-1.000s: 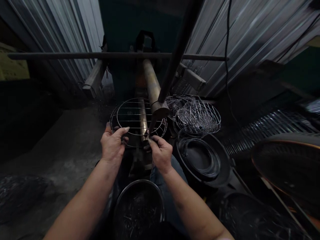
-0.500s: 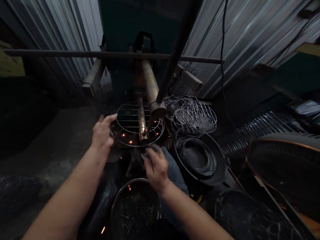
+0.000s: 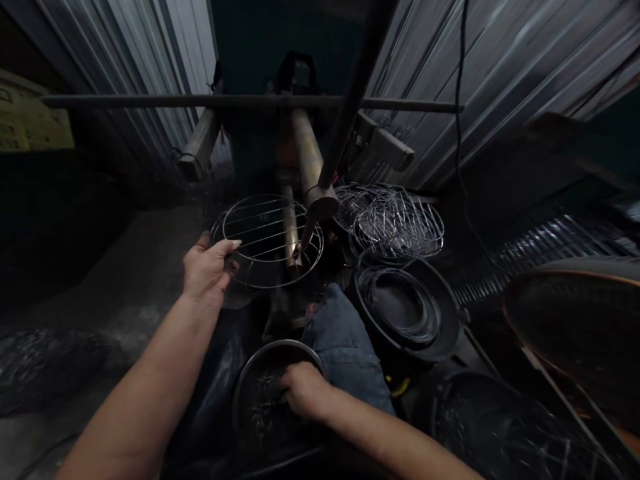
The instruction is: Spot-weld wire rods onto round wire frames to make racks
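1. My left hand (image 3: 207,267) pinches the wire rack (image 3: 267,230), left of centre.
2. My right hand (image 3: 305,392), well apart, is in the bowl (image 3: 283,343), bottom centre; whether its fingers hold anything, I cannot tell.

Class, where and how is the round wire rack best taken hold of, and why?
Probably by its left rim, from the left, pinched above and below: the wire rack lies roughly flat, its thin wires jut out there, and the metal cylinder crowds its right half. The left grip holds it there.
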`<state>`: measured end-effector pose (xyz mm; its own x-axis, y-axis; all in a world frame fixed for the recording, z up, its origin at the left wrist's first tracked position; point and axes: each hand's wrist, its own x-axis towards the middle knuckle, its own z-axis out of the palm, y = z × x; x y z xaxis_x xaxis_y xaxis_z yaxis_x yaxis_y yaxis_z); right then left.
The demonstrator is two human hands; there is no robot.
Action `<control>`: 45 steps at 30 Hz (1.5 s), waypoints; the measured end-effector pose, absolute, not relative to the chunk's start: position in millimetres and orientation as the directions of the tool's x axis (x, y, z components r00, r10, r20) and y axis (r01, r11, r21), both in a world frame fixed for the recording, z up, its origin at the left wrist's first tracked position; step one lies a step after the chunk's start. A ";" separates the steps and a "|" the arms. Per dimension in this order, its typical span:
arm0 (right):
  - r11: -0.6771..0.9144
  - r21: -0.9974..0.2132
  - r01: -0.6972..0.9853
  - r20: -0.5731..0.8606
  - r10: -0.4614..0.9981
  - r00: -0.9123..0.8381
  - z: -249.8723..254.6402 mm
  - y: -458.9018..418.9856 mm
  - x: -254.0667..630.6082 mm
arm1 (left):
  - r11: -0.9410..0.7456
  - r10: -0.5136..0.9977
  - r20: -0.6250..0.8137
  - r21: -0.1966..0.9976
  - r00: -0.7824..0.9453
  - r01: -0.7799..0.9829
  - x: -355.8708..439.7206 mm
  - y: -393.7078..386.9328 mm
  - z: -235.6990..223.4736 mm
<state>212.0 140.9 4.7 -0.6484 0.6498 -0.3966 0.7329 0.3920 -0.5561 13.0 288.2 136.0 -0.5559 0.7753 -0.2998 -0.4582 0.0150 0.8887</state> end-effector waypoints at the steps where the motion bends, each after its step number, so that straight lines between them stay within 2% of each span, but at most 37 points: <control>1: 0.326 -0.629 0.705 -0.350 0.691 -0.632 7.6 139.9 218.5 | -0.005 0.765 -0.296 0.885 -0.571 -0.465 15.8 284.3 136.7; 4: 0.097 -0.842 0.531 -0.214 0.843 -0.493 20.1 135.7 236.7 | -0.052 0.752 -0.275 0.881 -0.599 -0.470 25.4 277.8 137.7; 6: 0.044 -0.902 0.430 -0.114 0.936 -0.334 29.2 137.0 248.6 | -0.062 0.772 -0.262 0.876 -0.579 -0.479 32.4 276.0 136.5; 8: 0.083 -0.891 0.447 0.035 0.993 -0.114 36.1 143.2 262.2 | -0.068 0.791 -0.260 0.863 -0.554 -0.502 38.8 273.9 134.3; 10: 0.174 -0.820 0.545 0.229 0.973 0.035 39.3 152.0 277.5 | -0.081 0.796 -0.260 0.848 -0.546 -0.523 43.7 270.9 132.0; 11: 0.217 -0.779 0.589 0.302 0.952 0.050 39.2 156.4 285.3 | -0.090 0.793 -0.263 0.842 -0.550 -0.532 45.4 269.3 130.9; 13: 0.266 -0.726 0.635 0.354 0.935 0.013 35.9 164.1 299.1 | -0.101 0.789 -0.263 0.836 -0.555 -0.540 47.1 266.5 129.3; 16: 0.203 -0.757 0.622 0.285 0.958 0.034 28.9 172.7 311.2 | -0.096 0.795 -0.256 0.842 -0.550 -0.531 47.1 264.4 129.0; 19: 0.097 -0.862 0.497 0.140 0.989 0.050 34.5 182.3 310.1 | -0.093 0.796 -0.254 0.846 -0.550 -0.525 47.1 264.3 131.0; 21: 0.074 -0.912 0.403 0.091 0.996 0.024 49.9 192.1 300.8 | -0.104 0.797 -0.245 0.845 -0.552 -0.525 48.1 265.0 132.5; 28: 0.246 -0.943 0.226 0.257 0.966 0.022 110.4 237.9 227.5 | -0.163 0.812 -0.164 0.858 -0.560 -0.487 54.4 266.1 133.1; 33: 0.196 -0.957 0.213 0.212 0.976 0.054 109.7 248.9 201.4 | -0.183 0.791 -0.157 0.862 -0.591 -0.474 53.8 264.8 134.1; 38: 0.137 -0.982 0.132 0.134 0.991 -0.028 105.2 247.6 203.2 | -0.187 0.797 -0.156 0.855 -0.583 -0.484 52.4 265.8 134.1; 42: 0.079 -0.996 0.037 0.083 0.989 0.122 103.7 245.0 199.6 | -0.178 0.801 -0.183 0.836 -0.569 -0.520 53.7 267.8 136.7; 45: 0.078 -0.997 0.000 0.077 0.986 0.147 103.0 243.9 197.3 | -0.154 0.800 -0.209 0.834 -0.562 -0.529 53.2 270.4 138.7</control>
<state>197.3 243.9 103.0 0.1471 0.9861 0.0774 0.0003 0.0782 -0.9969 53.2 270.4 138.7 -0.5622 0.8001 -0.2093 -0.5294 -0.1538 0.8343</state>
